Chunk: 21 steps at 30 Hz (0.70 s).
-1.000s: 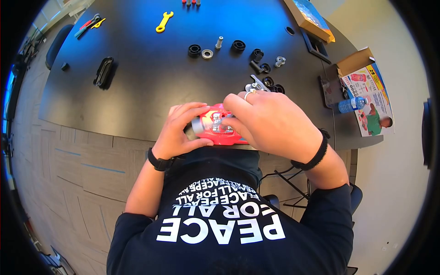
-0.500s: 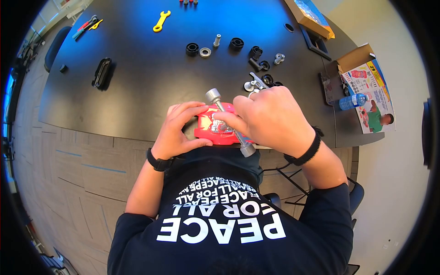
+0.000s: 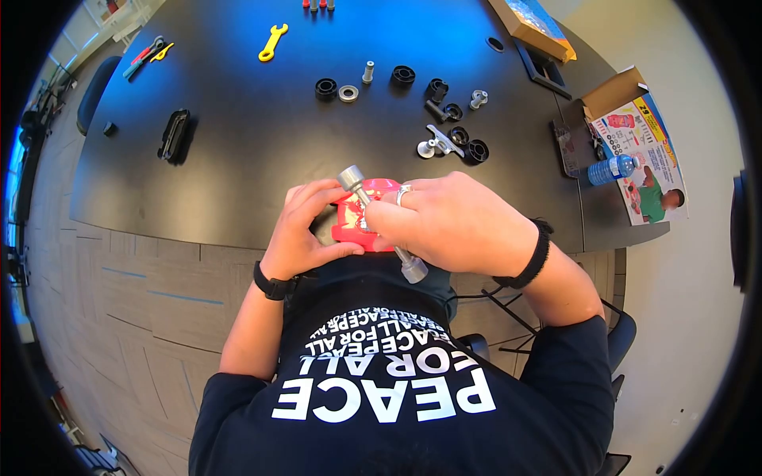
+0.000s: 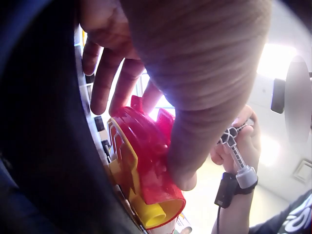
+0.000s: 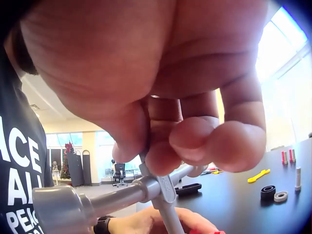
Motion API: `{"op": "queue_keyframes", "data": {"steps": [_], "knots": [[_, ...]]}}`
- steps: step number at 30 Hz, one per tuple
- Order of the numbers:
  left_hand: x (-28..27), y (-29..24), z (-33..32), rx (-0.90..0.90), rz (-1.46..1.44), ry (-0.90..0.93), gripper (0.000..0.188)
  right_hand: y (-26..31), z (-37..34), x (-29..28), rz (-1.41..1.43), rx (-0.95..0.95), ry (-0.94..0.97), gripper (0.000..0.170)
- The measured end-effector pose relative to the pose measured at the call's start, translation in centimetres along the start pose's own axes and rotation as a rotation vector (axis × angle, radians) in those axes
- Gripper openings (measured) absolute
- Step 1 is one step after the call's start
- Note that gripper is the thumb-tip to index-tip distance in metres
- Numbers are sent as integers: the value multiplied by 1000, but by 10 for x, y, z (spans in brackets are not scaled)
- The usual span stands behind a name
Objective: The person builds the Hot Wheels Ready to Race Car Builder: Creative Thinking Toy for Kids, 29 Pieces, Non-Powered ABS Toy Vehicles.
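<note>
A red toy car body (image 3: pixel 349 225) with yellow parts lies at the table's near edge. My left hand (image 3: pixel 305 226) grips its left end, thumb on the near side and fingers on the far side; the left wrist view shows the thumb on the red shell (image 4: pixel 146 156). Over the car, my right hand (image 3: pixel 456 222) pinches a grey cross-shaped tool (image 3: pixel 352 179) with socket ends. In the right wrist view the fingertips hold the tool's hub (image 5: pixel 163 187), and one big socket (image 5: pixel 61 209) points toward the shirt. The right hand hides part of the car.
Black wheels (image 3: pixel 475 151), a grey part (image 3: pixel 444 140) and a metal-coloured ring (image 3: pixel 348 94) lie beyond the hands. Farther off are a yellow wrench (image 3: pixel 273 43) and a black case (image 3: pixel 174 135). A water bottle (image 3: pixel 611 170) and an open printed box (image 3: pixel 635 143) stand at the right.
The cross-shaped tool came into clear view above the car, then moved slightly left and toward the body with my right hand. My left hand keeps its grip on the car.
</note>
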<state>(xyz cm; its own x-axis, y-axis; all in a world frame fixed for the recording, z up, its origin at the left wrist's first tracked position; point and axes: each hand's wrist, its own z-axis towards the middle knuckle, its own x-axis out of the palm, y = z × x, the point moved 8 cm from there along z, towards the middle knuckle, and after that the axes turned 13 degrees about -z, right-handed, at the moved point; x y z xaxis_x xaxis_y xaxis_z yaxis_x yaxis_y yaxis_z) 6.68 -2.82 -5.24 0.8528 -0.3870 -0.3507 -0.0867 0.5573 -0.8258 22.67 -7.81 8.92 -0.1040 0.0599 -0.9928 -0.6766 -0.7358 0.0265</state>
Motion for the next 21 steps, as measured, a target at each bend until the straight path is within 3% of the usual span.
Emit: {"op": "queue_keyframes", "data": {"steps": [10, 12, 13, 14, 15, 19, 21], "knots": [[1, -1, 3, -6, 4, 18, 87, -18, -7, 1, 79, 95, -149, 27], [0, 3, 1, 4, -8, 6, 88, -39, -27, -22, 259, 80, -387, 23], [-1, 4, 0, 6, -22, -17, 89, -59, -46, -28, 311, 213, -459, 21], [-1, 4, 0, 6, -25, -25, 89, -85, -73, -21, 418, 463, -502, 21], [-4, 2, 0, 12, -47, -67, 89, -107, -104, -5, 717, 670, -638, 16], [-7, 0, 1, -35, -105, -102, 91, -175, -228, 51, 711, 1129, -810, 13], [-6, -5, 0, -70, -76, -66, 92, -190, -269, 80, 731, 1230, -831, 15]]}}
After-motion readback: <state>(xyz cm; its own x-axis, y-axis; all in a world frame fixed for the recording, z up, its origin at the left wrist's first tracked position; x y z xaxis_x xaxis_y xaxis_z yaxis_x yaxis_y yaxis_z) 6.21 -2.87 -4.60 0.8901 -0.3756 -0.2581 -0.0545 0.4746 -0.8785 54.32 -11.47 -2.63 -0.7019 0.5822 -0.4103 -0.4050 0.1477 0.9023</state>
